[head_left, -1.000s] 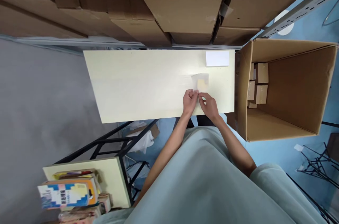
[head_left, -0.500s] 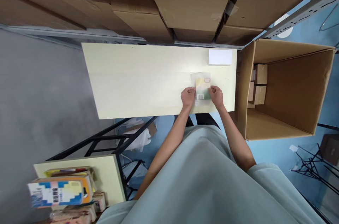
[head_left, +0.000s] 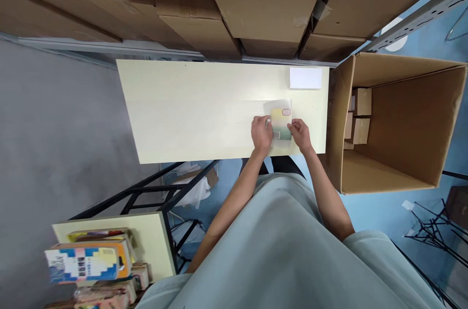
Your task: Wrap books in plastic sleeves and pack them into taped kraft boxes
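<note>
Blue floor (head_left: 373, 211) shows at right, under a shelf (head_left: 135, 49) loaded with brown cartons (head_left: 263, 11) that spans the top of the view. Below it stretches a long, pale cream surface (head_left: 197, 114), mostly bare. An open carton (head_left: 413, 119) stands off its right end, with small boxes (head_left: 361, 130) inside; at lower left, books (head_left: 86, 262) are stacked on a pale board (head_left: 153, 236). A white box (head_left: 305, 78) sits at the surface's far right corner.

Nearer the person, a translucent sleeve (head_left: 271, 106) lies around a flat packet (head_left: 281, 126), yellow fading to green, with a barcode low at left and a rounded outline at upper right. The right hand's (head_left: 301, 134) fingers pinch its right edge; the left hand's (head_left: 262, 132) fingers curl at the left edge, their grip unclear.
</note>
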Action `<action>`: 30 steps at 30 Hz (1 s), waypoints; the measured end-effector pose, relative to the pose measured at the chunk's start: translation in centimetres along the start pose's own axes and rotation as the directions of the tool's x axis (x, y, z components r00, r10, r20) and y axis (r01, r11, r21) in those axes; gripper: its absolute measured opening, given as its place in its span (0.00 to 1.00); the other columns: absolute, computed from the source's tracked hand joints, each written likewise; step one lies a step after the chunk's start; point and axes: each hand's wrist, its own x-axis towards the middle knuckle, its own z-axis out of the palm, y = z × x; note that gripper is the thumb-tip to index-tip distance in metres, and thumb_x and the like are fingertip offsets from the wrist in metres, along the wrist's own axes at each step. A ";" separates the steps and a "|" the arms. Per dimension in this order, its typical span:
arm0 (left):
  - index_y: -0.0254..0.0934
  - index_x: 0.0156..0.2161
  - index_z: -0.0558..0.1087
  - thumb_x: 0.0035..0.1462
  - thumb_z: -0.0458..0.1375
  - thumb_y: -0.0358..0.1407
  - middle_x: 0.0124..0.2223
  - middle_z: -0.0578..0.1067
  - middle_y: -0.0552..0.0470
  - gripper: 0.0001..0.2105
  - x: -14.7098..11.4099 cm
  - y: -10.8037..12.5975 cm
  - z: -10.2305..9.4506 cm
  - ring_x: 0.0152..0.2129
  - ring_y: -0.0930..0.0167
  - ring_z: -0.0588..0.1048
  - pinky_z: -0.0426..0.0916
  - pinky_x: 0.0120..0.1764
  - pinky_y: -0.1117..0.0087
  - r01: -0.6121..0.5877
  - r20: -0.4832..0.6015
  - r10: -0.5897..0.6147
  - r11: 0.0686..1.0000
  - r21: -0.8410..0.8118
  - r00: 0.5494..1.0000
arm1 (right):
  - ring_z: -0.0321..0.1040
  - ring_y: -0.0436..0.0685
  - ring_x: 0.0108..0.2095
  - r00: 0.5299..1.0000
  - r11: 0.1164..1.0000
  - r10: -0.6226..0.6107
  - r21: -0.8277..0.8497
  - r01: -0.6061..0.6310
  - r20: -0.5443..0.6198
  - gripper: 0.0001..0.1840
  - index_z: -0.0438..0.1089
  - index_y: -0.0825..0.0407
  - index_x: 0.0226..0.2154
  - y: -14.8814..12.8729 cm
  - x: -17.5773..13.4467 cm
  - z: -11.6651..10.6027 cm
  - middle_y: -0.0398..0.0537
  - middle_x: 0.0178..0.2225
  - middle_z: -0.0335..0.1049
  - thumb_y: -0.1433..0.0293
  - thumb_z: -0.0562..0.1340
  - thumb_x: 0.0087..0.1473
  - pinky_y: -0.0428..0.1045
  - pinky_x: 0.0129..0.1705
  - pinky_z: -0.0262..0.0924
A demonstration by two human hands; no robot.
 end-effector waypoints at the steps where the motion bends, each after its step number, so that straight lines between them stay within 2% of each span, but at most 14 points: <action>1: 0.40 0.49 0.80 0.65 0.56 0.26 0.48 0.75 0.44 0.13 0.2 -0.1 0.0 0.46 0.61 0.76 0.71 0.54 0.59 0.004 0.043 -0.003 0.999 -0.037 0.999 | 0.74 0.57 0.37 1.000 1.000 -0.009 -0.006 0.009 0.003 0.26 0.66 0.47 0.41 -0.2 -0.2 0.0 0.47 0.36 0.76 0.44 0.66 0.54 0.52 0.39 0.71; 3: 0.39 0.51 0.79 0.64 0.56 0.26 0.46 0.77 0.44 0.14 0.5 -0.3 0.2 0.41 0.63 0.77 0.73 0.52 0.61 0.061 0.113 -0.048 0.991 -0.122 0.992 | 0.74 0.57 0.38 0.999 0.999 -0.032 -0.028 0.032 0.012 0.25 0.66 0.47 0.41 -0.6 -0.7 0.1 0.47 0.36 0.76 0.45 0.65 0.56 0.52 0.39 0.72; 7: 0.38 0.55 0.79 0.64 0.57 0.29 0.46 0.81 0.45 0.16 1.3 -0.9 0.1 0.39 0.65 0.79 0.75 0.49 0.62 0.197 0.223 -0.136 0.939 -0.283 0.965 | 0.75 0.56 0.36 0.996 0.989 -0.081 -0.121 0.084 0.035 0.21 0.67 0.47 0.43 -2.0 -2.1 1.4 0.48 0.40 0.77 0.48 0.64 0.60 0.52 0.38 0.72; 10: 0.40 0.58 0.78 0.63 0.57 0.31 0.43 0.83 0.47 0.20 1.9 -1.1 -0.6 0.38 0.66 0.80 0.77 0.48 0.61 0.220 0.304 -0.121 0.922 -0.318 0.945 | 0.76 0.57 0.36 0.992 0.966 -0.117 -0.228 0.125 0.049 0.17 0.67 0.46 0.45 -3.3 -3.1 3.2 0.49 0.44 0.77 0.52 0.62 0.64 0.53 0.38 0.73; 13: 0.39 0.56 0.80 0.58 0.58 0.29 0.41 0.83 0.49 0.21 2.5 -1.0 -1.7 0.37 0.65 0.80 0.76 0.50 0.60 0.209 0.337 -0.102 0.932 -0.297 0.936 | 0.77 0.58 0.36 0.987 0.937 -0.155 -0.311 0.163 0.049 0.13 0.67 0.46 0.46 -4.2 -3.4 5.0 0.50 0.47 0.77 0.55 0.60 0.67 0.54 0.40 0.74; 16: 0.37 0.48 0.82 0.56 0.60 0.29 0.39 0.83 0.48 0.15 2.5 -0.9 -3.0 0.35 0.65 0.80 0.77 0.47 0.61 0.266 0.289 -0.170 0.904 -0.336 0.942 | 0.76 0.57 0.35 0.985 0.915 -0.164 -0.363 0.175 0.061 0.12 0.68 0.47 0.47 -4.4 -3.0 6.7 0.51 0.49 0.76 0.58 0.61 0.67 0.55 0.43 0.73; 19: 0.37 0.41 0.80 0.62 0.61 0.38 0.36 0.81 0.49 0.08 1.8 -1.2 -4.6 0.31 0.68 0.78 0.78 0.41 0.65 0.345 0.225 -0.269 0.819 -0.459 0.937 | 0.76 0.56 0.34 0.979 0.898 -0.174 -0.391 0.201 0.105 0.12 0.70 0.47 0.49 -4.3 -2.6 8.0 0.51 0.50 0.75 0.59 0.62 0.67 0.55 0.45 0.73; 22: 0.38 0.37 0.77 0.64 0.61 0.46 0.32 0.78 0.52 0.13 0.9 -2.0 -5.8 0.30 0.70 0.76 0.76 0.39 0.67 0.332 0.176 -0.281 0.791 -0.514 0.943 | 0.77 0.56 0.36 0.962 0.889 -0.191 -0.383 0.253 0.194 0.13 0.71 0.47 0.50 -3.7 -2.4 8.7 0.51 0.52 0.74 0.58 0.64 0.67 0.54 0.45 0.73; 25: 0.39 0.40 0.79 0.64 0.62 0.43 0.37 0.81 0.49 0.10 0.6 -3.0 -6.3 0.36 0.67 0.79 0.75 0.45 0.66 0.290 0.123 -0.263 0.844 -0.451 0.957 | 0.79 0.58 0.40 0.965 0.884 -0.188 -0.397 0.247 0.183 0.14 0.71 0.48 0.50 -2.8 -2.1 8.4 0.53 0.52 0.74 0.57 0.63 0.68 0.54 0.46 0.74; 27: 0.39 0.42 0.80 0.63 0.61 0.38 0.42 0.82 0.46 0.08 0.8 -3.7 -6.2 0.42 0.64 0.79 0.74 0.51 0.63 0.259 0.068 -0.251 0.903 -0.342 0.965 | 0.79 0.60 0.42 0.979 0.881 -0.172 -0.427 0.202 0.109 0.15 0.70 0.49 0.50 -2.0 -1.7 7.8 0.55 0.52 0.75 0.57 0.62 0.68 0.56 0.47 0.74; 30: 0.40 0.45 0.82 0.63 0.60 0.34 0.44 0.82 0.44 0.09 1.4 -4.3 -5.7 0.46 0.60 0.79 0.72 0.57 0.58 0.211 -0.001 -0.214 0.964 -0.159 0.977 | 0.79 0.61 0.43 0.990 0.890 -0.132 -0.433 0.141 0.051 0.17 0.69 0.49 0.51 -0.8 -0.9 6.8 0.57 0.51 0.76 0.56 0.63 0.68 0.57 0.48 0.74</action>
